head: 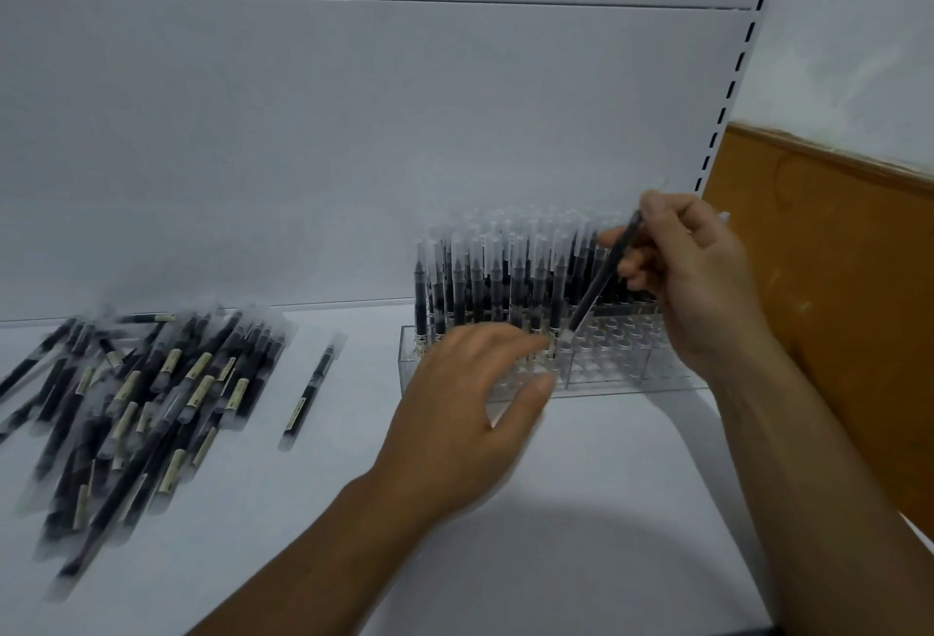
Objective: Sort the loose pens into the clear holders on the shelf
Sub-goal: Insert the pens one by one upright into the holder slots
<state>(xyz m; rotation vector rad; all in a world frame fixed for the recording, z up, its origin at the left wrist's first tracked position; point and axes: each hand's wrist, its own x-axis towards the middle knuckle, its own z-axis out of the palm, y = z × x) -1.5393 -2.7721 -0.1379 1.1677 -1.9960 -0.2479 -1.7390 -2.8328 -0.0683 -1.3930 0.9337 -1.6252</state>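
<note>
— Where do the pens lie?

— Most sit in a loose pile at the left of the white shelf, each in a clear wrapper. A single pen lies apart, between the pile and the clear holder.

— And the holder?

— It stands at the back right. Its left part is packed with upright pens; the right part shows bare slots.

— What does the right hand do?

— Its fingers are clamped on a black pen, tilted, with the lower end at the holder's top, beside the last filled row.

— The left hand?

— It is blurred, in front of the holder, with its fingers loose and slightly apart, holding nothing. I cannot tell whether they touch the front wall.

— Anything else?

— A brown board leans at the right, beyond the shelf's slotted post.
</note>
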